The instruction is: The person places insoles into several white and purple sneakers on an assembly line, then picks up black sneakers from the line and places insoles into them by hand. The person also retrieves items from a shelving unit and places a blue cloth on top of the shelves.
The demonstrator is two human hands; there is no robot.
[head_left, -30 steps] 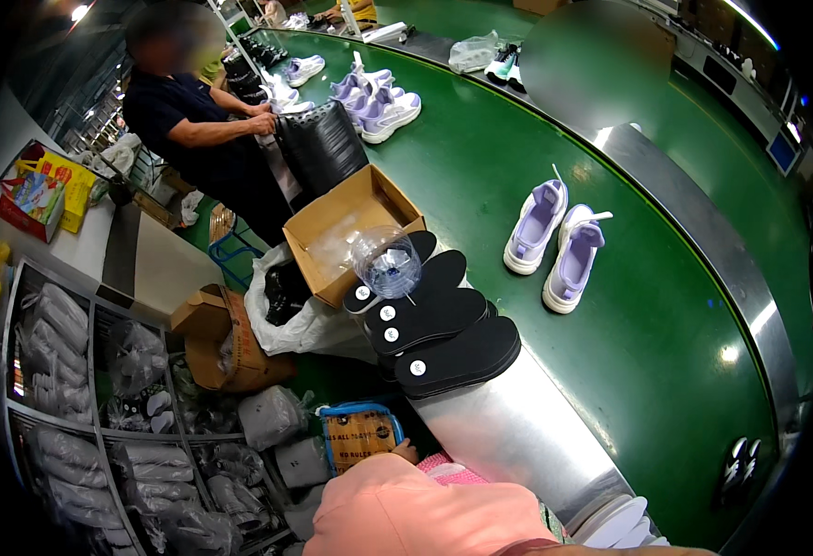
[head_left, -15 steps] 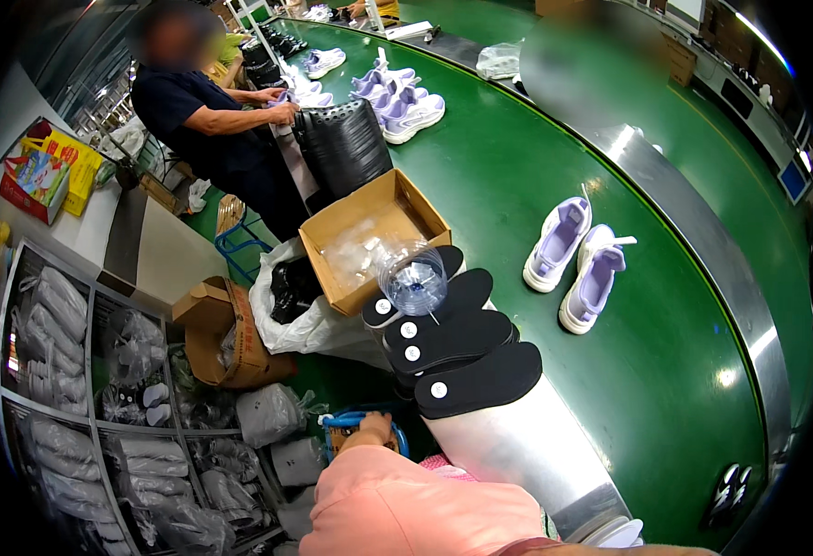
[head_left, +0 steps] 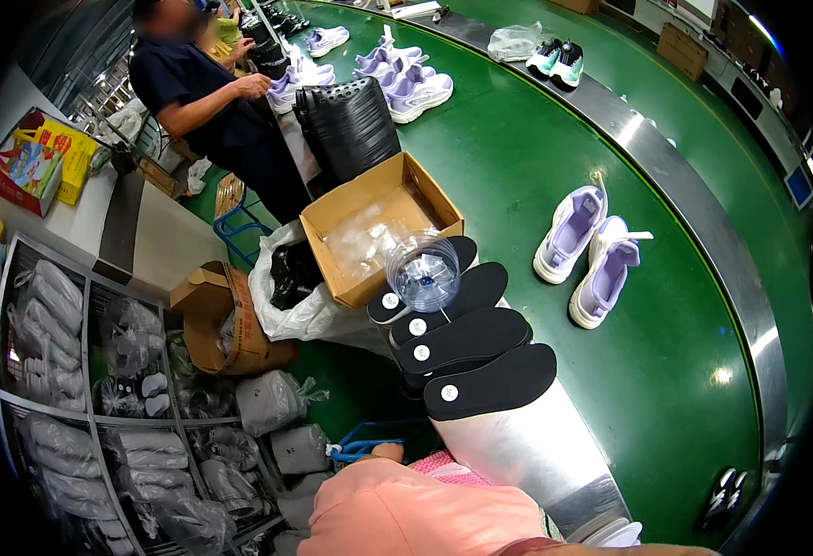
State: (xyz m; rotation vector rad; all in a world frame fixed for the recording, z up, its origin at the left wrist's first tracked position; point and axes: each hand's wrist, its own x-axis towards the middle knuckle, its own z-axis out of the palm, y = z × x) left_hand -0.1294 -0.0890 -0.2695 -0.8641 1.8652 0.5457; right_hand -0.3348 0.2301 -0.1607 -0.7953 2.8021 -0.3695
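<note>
My left hand [head_left: 388, 451] reaches down beside the worktable, next to a blue tubular frame [head_left: 362, 445]. Only a bit of it shows past my peach-coloured clothing [head_left: 416, 510], so its fingers are hidden. Of my right side, a strip of forearm [head_left: 601, 549] crosses the lower edge; that hand is out of the picture. Black insoles [head_left: 490, 382] with round white stickers lie in overlapping stacks along the metal table edge [head_left: 527, 445]. On them, next to a carton, rests a clear plastic tub [head_left: 423, 278].
An open carton [head_left: 383, 232] holds clear plastic pieces. A lilac-white pair of sneakers [head_left: 592, 255] stands on the green surface [head_left: 666, 361]. Racks [head_left: 96, 371] of bagged items stand left, by a torn carton [head_left: 226, 320]. A co-worker [head_left: 212, 111] handles shoes beyond a black padded form [head_left: 346, 130].
My left hand has sunk mostly behind my clothing, and the blue frame shows differently. The view has shifted slightly. The co-worker's hands have moved. Green-white sneakers now show on the far rail.
</note>
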